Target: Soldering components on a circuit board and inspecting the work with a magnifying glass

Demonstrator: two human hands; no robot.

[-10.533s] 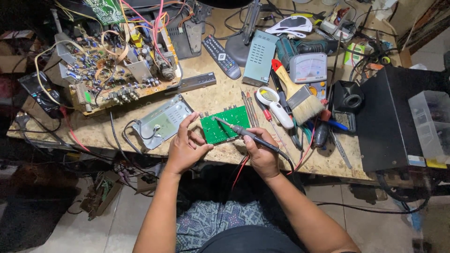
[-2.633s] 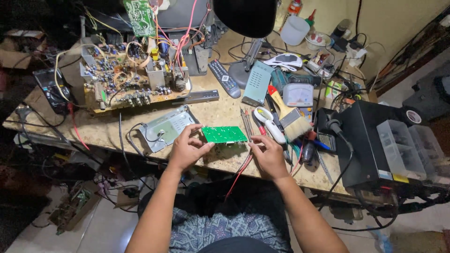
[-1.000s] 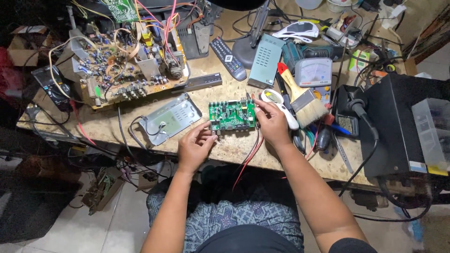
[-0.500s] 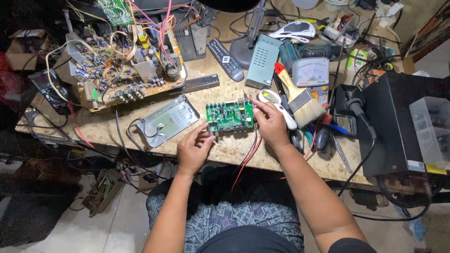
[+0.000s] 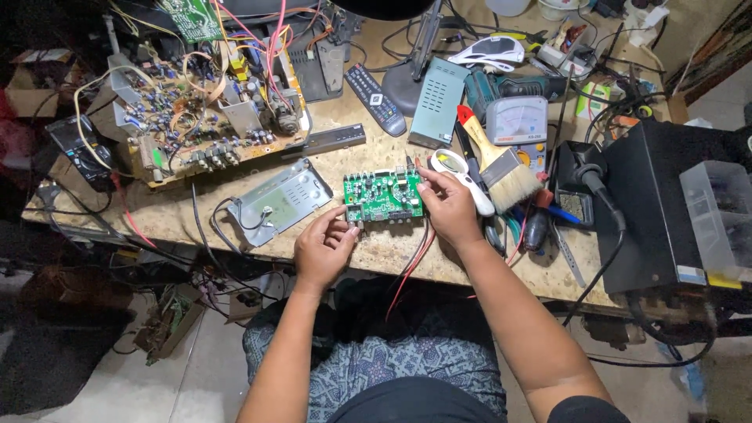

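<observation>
A green circuit board (image 5: 384,197) is gripped at both ends, component side up, by left hand (image 5: 323,249) and right hand (image 5: 450,210) fingers, steadied over the counter (image 5: 376,251) for viewing.

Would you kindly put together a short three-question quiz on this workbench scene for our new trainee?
1. True or false: the green circuit board lies component side up.
2. Which hand touches the board's right edge? A) left hand B) right hand
3. What lies directly right of the right hand, beside the white magnifier?

Key
1. True; small parts and connectors show on its face.
2. B; the left hand is at the board's lower left corner.
3. A paintbrush with a red and yellow handle and pale bristles.
</observation>
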